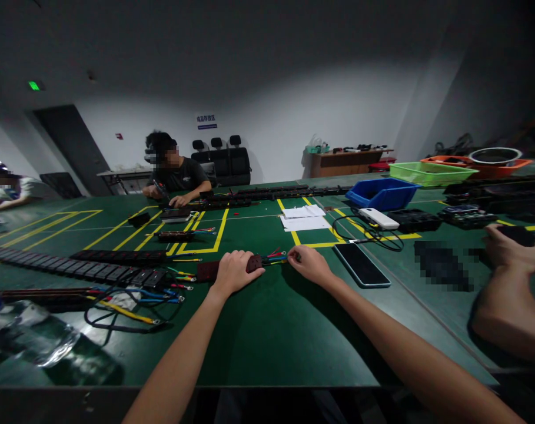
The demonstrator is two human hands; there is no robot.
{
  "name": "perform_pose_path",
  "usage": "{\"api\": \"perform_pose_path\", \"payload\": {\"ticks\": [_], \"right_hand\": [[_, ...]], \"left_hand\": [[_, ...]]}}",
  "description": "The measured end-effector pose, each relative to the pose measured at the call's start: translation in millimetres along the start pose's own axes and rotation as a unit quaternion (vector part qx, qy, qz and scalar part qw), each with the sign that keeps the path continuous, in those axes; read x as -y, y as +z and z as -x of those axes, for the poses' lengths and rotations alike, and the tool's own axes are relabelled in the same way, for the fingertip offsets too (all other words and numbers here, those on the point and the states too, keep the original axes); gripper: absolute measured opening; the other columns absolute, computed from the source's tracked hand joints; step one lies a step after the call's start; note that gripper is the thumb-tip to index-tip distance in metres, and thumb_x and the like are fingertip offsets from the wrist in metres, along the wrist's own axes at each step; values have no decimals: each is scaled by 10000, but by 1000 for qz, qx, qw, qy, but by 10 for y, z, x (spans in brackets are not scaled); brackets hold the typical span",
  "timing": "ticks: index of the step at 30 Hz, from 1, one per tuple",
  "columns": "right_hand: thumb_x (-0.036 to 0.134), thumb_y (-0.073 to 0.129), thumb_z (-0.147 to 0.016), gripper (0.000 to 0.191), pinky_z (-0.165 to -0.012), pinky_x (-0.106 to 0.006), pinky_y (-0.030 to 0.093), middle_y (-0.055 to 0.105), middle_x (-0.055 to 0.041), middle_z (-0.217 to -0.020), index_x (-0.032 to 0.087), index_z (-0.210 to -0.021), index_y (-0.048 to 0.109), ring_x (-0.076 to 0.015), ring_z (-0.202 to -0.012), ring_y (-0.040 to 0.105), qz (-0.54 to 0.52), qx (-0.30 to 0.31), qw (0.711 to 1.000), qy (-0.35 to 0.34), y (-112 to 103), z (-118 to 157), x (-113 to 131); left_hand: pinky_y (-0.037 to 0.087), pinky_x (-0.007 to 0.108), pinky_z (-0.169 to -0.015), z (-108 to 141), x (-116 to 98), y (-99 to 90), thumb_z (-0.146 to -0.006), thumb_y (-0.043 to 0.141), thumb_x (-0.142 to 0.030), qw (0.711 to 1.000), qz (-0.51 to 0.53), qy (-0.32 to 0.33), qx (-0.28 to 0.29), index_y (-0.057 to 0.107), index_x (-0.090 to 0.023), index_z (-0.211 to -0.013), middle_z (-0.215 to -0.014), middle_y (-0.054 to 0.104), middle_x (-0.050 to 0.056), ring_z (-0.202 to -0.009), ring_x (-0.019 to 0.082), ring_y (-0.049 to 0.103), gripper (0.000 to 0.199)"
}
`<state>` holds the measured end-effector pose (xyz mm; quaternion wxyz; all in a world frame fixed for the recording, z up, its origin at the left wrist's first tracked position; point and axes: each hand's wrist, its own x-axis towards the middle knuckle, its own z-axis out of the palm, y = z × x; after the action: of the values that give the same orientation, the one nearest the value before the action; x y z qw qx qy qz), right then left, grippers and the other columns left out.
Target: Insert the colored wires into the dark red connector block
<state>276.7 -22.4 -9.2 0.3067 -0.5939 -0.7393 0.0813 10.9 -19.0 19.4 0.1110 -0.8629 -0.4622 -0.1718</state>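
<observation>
At center, the left hand (237,272) clamps its fingers on a dark-red power strip (208,271); the right hand (310,264) pinches colored wires (275,259) between its fingers.

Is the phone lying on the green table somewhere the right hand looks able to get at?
Probably yes: the phone lies face-up close to the right hand, with nothing visible standing between them, though the fingertips are at the coloured wires.

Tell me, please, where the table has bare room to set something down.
Bare table shows between the wearer's forearms, and beyond the left hand, left of the white papers. Crowded: left, with black strips and a bottle; back right, with a blue bin and green basket.
</observation>
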Motion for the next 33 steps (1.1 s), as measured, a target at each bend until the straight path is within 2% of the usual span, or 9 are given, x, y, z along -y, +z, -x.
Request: {"api": "perform_pose_path", "payload": {"ticks": [4,10,13,16,21,27,30,33], "right_hand": [[355,589,-907,157,-586,-268,309,717,-50,-876,223,-950,663,-183,-751,616,44,10,997,66,24,28,-25],[341,558,-911,173,-579,-262,278,715,-54,-849,227,-885,686,-180,-733,610,62,40,995,69,-10,25,9],[349,478,-941,269,-573,-261,256,681,-47,-780,215,-804,666,-166,-677,569,50,41,994,83,-45,12,39],[383,362,-987,426,-567,-261,245,631,-39,-694,201,-693,612,-153,-623,524,18,37,998,57,-70,11,59],[471,338,-994,520,-561,-268,244,588,-33,-603,200,-618,572,-155,-578,510,-20,2,1000,-7,-81,44,109],[505,322,-1009,560,-556,-272,236,642,-55,-650,208,-645,626,-165,-601,554,19,-40,996,72,-82,52,113],[506,345,-1008,531,-567,-263,268,677,-56,-697,217,-704,671,-175,-639,592,3,-47,992,115,-69,33,54],[516,352,-1004,553,-573,-258,304,687,-56,-688,209,-690,688,-174,-637,609,-19,-37,991,125,-50,19,16]], "left_hand": [[407,367,-739,3,11,-4,-867,500,-730,1000,8,-1,2,643,-195,-1000,-938,688,82,-859,254,613,569],[413,362,-759,12,36,-6,-866,501,-735,1000,22,17,9,641,-197,-1026,-968,688,84,-891,254,620,578],[413,359,-769,13,38,7,-861,510,-735,999,25,25,10,642,-198,-1025,-976,684,82,-904,257,618,577],[412,360,-776,10,29,19,-863,505,-736,999,26,32,11,641,-199,-1035,-992,683,84,-910,256,616,580],[415,361,-779,8,13,14,-868,501,-730,999,31,25,13,629,-206,-1100,-1005,689,88,-911,258,614,587],[414,361,-754,7,7,-15,-880,485,-722,999,36,26,20,648,-212,-1072,-988,692,82,-886,255,606,569],[416,365,-755,5,6,-23,-879,490,-718,999,40,27,22,657,-214,-1068,-989,693,83,-891,256,601,563],[417,368,-765,2,6,-25,-878,487,-720,999,42,25,21,663,-210,-1060,-997,694,87,-892,255,598,569]]}}
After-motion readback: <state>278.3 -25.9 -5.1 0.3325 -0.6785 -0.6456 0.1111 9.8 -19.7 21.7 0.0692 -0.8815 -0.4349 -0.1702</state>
